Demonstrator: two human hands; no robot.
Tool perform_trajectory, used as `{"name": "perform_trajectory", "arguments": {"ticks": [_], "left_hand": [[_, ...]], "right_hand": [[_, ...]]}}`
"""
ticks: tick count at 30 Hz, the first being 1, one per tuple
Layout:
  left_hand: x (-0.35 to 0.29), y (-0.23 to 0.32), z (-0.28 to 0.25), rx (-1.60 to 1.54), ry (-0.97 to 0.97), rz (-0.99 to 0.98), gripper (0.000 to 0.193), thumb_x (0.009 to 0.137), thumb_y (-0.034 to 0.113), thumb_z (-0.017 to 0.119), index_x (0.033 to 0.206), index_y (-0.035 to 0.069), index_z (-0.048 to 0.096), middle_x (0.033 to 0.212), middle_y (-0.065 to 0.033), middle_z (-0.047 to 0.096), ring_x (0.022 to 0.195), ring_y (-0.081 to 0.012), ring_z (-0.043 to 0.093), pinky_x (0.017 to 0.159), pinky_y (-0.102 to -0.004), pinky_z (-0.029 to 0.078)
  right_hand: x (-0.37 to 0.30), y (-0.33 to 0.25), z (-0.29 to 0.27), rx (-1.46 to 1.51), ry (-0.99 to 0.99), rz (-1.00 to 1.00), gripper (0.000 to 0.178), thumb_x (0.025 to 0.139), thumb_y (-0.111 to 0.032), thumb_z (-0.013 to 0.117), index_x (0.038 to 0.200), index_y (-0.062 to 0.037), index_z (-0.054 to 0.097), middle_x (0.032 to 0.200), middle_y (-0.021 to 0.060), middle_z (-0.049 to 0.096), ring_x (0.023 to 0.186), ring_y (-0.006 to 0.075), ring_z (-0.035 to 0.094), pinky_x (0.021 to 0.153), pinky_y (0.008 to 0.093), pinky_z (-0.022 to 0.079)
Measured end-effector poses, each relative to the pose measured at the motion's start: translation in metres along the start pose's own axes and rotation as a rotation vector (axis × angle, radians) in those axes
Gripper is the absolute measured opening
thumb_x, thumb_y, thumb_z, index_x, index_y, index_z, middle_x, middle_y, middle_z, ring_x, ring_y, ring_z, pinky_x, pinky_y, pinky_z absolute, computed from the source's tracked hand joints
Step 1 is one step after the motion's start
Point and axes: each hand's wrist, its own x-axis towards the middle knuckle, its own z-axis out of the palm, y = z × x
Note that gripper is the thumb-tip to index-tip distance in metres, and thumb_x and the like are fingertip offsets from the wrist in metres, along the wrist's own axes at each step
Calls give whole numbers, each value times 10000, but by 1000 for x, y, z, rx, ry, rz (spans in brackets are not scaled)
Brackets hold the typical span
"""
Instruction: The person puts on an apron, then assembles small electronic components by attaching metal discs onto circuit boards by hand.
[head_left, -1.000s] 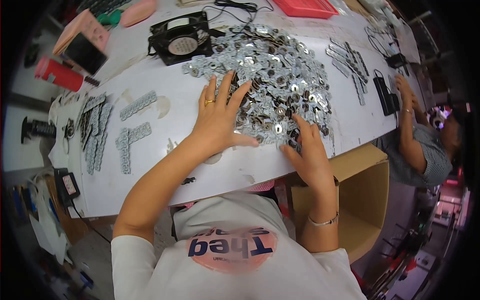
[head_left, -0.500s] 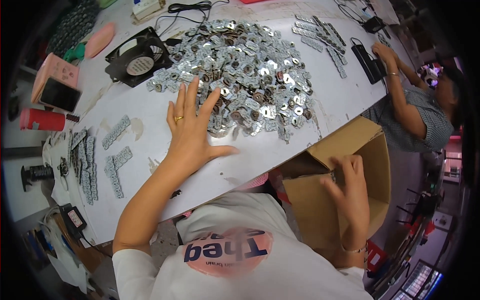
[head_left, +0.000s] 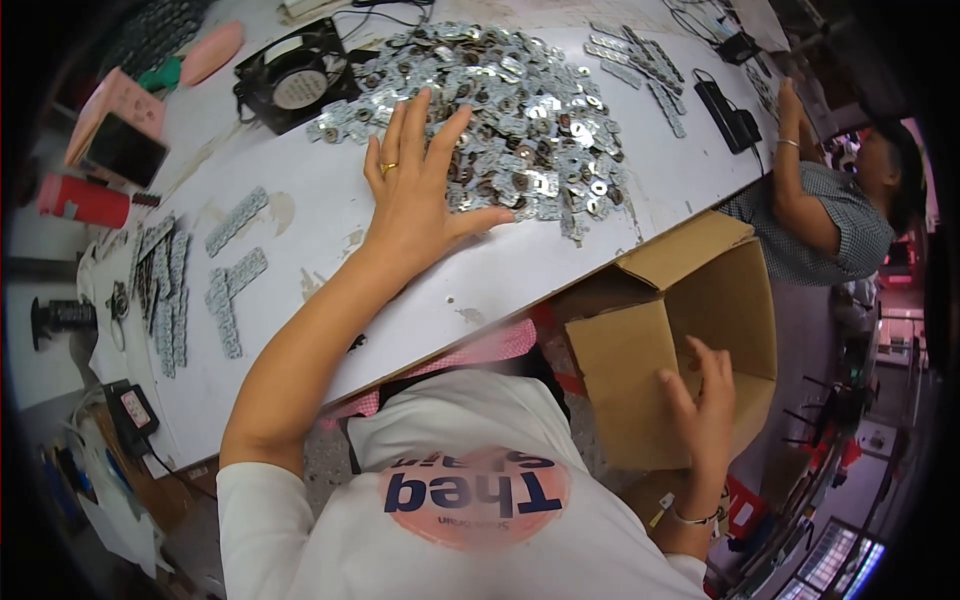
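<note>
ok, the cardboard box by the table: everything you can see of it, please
The box is plain brown corrugated cardboard, open at the top, with its flaps folded outward; one flap lies close under the edge of the table. It sits tilted, below table level, at the person's right. The inside looks empty as far as can be seen, though the bottom is partly hidden. The right hand rests open against its near wall, fingers spread. The left hand is away from it, flat on the pile of metal parts.
</note>
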Motion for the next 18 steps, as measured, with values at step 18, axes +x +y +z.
{"name": "perform_trajectory", "arguments": {"ticks": [18], "left_hand": [[-1, -10, 37, 180, -146, -56, 743, 879, 374, 651, 1513, 251, 283, 1585, -156, 185, 1446, -419, 183, 1140, -573, 176]], "right_hand": [[186, -86, 145, 93, 148, -335, 544, 860, -58, 618, 1358, 59, 432, 1084, 286, 511, 1024, 450, 536, 881, 477, 453]]}}
